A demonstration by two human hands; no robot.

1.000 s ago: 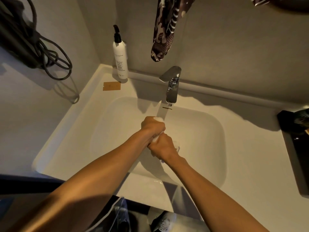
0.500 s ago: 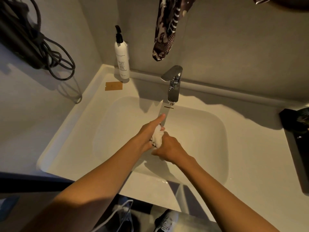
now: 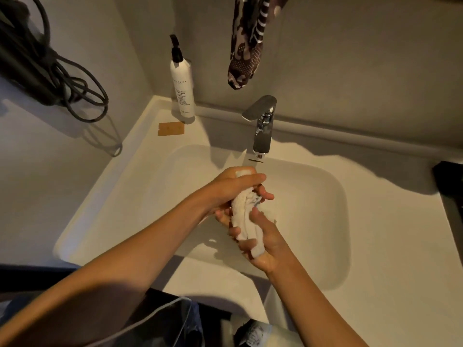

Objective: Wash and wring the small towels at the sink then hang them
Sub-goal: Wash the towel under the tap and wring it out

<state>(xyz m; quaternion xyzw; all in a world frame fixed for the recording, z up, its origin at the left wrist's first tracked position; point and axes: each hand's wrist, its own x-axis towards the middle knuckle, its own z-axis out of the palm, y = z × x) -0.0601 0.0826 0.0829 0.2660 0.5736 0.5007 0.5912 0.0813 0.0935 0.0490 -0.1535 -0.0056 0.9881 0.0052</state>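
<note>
Both hands, left hand (image 3: 233, 189) above right hand (image 3: 265, 244), now grip a longer roll of white towel (image 3: 244, 221) over the sink (image 3: 125, 196), below the tap (image 3: 261, 131). Compared with the tight ball earlier, more towel shows, so wringing appears underway; hanging remains.

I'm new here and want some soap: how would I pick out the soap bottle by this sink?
Start at the white sink and follow its rim to the far left corner, left of the chrome faucet. There the soap bottle stands upright against the wall, just behind a small brown tag. It is the only tall, slim white cylinder with a black pump top.
</note>
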